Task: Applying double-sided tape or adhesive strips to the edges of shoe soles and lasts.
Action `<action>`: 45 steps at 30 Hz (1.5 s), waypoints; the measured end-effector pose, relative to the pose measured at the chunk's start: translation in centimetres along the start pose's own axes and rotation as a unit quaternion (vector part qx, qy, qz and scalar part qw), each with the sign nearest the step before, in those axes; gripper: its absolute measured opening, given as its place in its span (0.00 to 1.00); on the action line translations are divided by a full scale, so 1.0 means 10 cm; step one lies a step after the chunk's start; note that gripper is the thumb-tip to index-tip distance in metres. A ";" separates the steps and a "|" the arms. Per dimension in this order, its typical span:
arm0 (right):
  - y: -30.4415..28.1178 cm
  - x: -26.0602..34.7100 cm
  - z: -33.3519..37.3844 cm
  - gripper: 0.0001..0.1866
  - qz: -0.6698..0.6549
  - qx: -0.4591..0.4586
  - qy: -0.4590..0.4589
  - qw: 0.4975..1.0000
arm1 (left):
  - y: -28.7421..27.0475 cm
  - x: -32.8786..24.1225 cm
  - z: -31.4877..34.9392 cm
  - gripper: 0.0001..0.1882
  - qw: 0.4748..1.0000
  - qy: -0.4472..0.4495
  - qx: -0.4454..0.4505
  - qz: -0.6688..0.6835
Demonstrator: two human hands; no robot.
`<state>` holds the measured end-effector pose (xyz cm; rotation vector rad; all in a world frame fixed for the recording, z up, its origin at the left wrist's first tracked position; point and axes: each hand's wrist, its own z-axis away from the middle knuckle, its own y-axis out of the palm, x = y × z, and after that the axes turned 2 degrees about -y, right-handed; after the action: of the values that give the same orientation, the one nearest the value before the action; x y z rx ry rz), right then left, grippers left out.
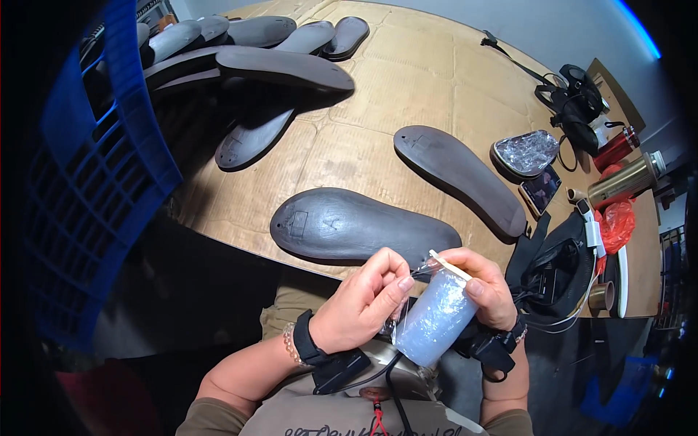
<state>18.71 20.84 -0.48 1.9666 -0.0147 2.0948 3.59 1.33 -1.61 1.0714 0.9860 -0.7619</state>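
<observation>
Brown cardboard-topped table (378,80) fills most of the view; grey wall (582,43) behind, blue-lit at upper right. Blue plastic basket (129,65) at left, beside piled dark soles (283,65). Two more soles apart from pile: one (356,225) along near edge, one (458,174) slanted beyond it. Black bag (560,269) at right. Left hand (371,294): thumb and forefinger pinching loose film (424,270). Right hand (486,287): gripping upper end of film roll (436,320), tilted, before torso at near edge. Phone (540,190) on cardboard.
</observation>
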 end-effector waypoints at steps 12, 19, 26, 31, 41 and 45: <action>0.19 -0.02 -0.04 0.30 -0.014 0.027 0.016 0.999 | -0.08 -0.13 -0.02 0.21 0.999 -0.011 -0.025 -0.024; 0.23 -0.03 -0.04 0.29 0.016 0.031 0.004 0.999 | -0.08 0.03 -0.06 0.21 0.997 0.034 -0.022 -0.071; 0.30 -0.04 -0.07 0.31 -0.003 -0.008 0.010 1.000 | -0.06 0.09 -0.08 0.17 0.998 0.028 -0.049 -0.030; 0.28 0.04 -0.05 0.36 0.034 0.024 0.006 0.999 | 0.03 -0.16 -0.01 0.12 0.974 0.065 -0.106 -0.187; 0.19 0.04 0.08 0.25 0.034 0.000 0.046 0.998 | 0.03 -0.24 0.04 0.10 0.930 0.152 -0.173 -0.286; 0.11 0.04 0.07 0.24 0.039 -0.016 0.037 0.998 | -0.20 -0.56 -0.06 0.09 0.896 0.137 -0.163 -0.391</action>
<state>19.20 19.69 0.12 1.8989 -0.1118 2.2007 -0.49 1.51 2.75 0.4640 1.7657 -1.0514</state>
